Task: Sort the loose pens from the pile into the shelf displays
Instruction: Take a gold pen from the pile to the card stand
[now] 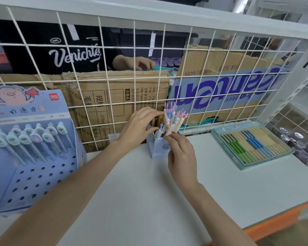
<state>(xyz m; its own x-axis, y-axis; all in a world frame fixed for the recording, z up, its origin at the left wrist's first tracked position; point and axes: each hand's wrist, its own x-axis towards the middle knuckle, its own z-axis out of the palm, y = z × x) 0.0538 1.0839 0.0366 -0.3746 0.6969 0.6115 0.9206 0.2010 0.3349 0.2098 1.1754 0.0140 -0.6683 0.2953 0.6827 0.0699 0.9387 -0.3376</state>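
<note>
On the white shelf (pixel 167 192), the right hand (pixel 181 157) is nearest and pinches the lower end of one cream pen (pixel 168 129) just in front of the small blue pen holder (pixel 157 148). The left hand (pixel 140 125) curls its fingers on the pens at the left side of this holder. Behind the holder stands the wire grid (pixel 185 68); left of the holder is the blue pig display (pixel 30 139), right of it the flat pen tray (pixel 251 144).
</note>
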